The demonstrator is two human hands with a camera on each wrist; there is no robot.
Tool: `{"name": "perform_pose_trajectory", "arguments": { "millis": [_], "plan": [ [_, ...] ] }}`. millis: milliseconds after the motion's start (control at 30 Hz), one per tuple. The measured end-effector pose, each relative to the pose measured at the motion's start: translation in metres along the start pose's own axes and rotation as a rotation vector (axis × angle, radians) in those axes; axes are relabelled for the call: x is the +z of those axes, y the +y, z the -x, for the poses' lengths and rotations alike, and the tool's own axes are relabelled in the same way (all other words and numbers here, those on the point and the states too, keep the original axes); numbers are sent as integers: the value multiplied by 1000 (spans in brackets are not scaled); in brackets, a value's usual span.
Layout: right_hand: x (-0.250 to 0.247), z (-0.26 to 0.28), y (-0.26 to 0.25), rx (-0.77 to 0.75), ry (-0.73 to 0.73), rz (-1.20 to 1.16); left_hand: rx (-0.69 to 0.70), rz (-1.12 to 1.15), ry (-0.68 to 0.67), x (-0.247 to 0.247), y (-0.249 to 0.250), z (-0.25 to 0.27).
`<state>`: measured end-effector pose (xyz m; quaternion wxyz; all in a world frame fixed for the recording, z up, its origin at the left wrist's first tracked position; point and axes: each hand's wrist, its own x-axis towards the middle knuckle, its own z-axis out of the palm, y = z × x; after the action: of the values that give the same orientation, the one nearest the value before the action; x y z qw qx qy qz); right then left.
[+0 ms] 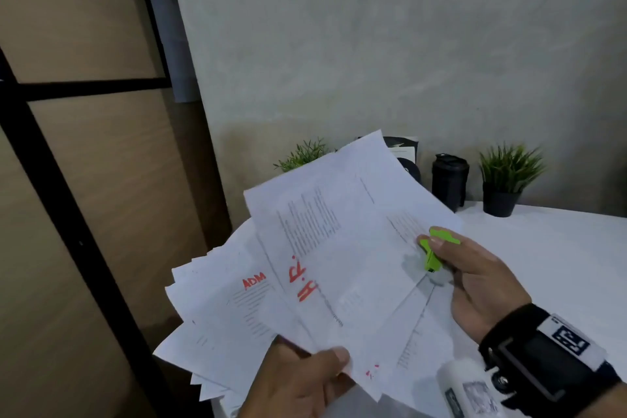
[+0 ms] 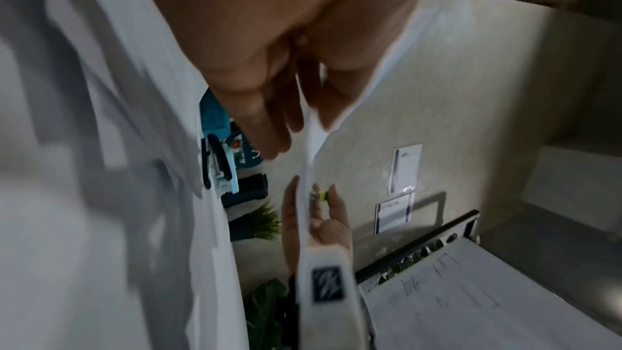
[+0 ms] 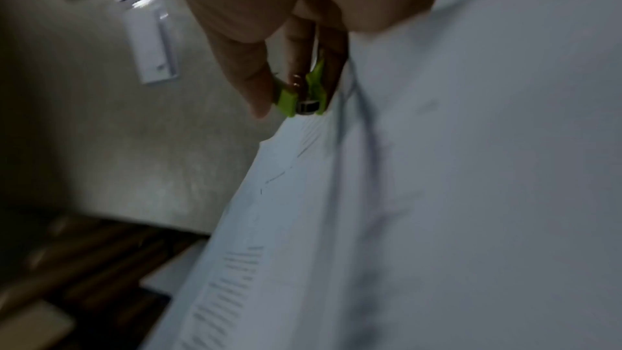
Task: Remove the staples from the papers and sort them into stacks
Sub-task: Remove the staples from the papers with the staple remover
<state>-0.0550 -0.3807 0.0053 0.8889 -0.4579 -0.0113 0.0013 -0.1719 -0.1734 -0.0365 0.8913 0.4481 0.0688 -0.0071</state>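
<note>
A fanned bundle of white printed papers (image 1: 339,248) with red headings is lifted over the left end of the white table (image 1: 559,248). My left hand (image 1: 305,380) pinches the bundle's near edge, thumb on top. My right hand (image 1: 471,278) grips a lime-green staple remover (image 1: 432,253) and holds it against the bundle's right edge. In the right wrist view the staple remover (image 3: 303,97) sits between my fingertips beside the sheets (image 3: 437,196). In the left wrist view the paper's edge (image 2: 308,164) runs between my left fingers, with the green tool (image 2: 321,194) beyond.
More loose papers (image 1: 217,316) lie under the bundle, hanging over the table's left edge. A black tumbler (image 1: 449,180) and two small potted plants (image 1: 507,180) stand at the back by the grey wall. A wood-and-black-frame partition (image 1: 84,180) stands left.
</note>
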Motion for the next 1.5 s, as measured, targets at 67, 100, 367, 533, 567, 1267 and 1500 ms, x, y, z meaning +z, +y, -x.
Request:
{"name": "perform_pose_trajectory", "arguments": {
  "millis": [67,100,367,533,567,1267,1500],
  "plan": [
    [-9,-7,-13,-92,-60,142,1,-147,-331,-8,19,2],
    [-15,-10,-21,-118,-104,197,4,-190,-411,-11,33,4],
    [-19,-6,-61,-167,-573,747,-219,-73,-186,-20,99,-23],
    [-1,3,-66,-284,-689,1186,-140,-367,38,-6,86,-36],
    [0,2,-68,-357,-634,1259,-127,-376,83,-4,82,-40],
    [64,55,33,-547,-556,1547,171,-245,237,-1,20,-5],
    [69,65,30,-677,-475,1459,223,-257,165,3,23,-2]
  ]
}}
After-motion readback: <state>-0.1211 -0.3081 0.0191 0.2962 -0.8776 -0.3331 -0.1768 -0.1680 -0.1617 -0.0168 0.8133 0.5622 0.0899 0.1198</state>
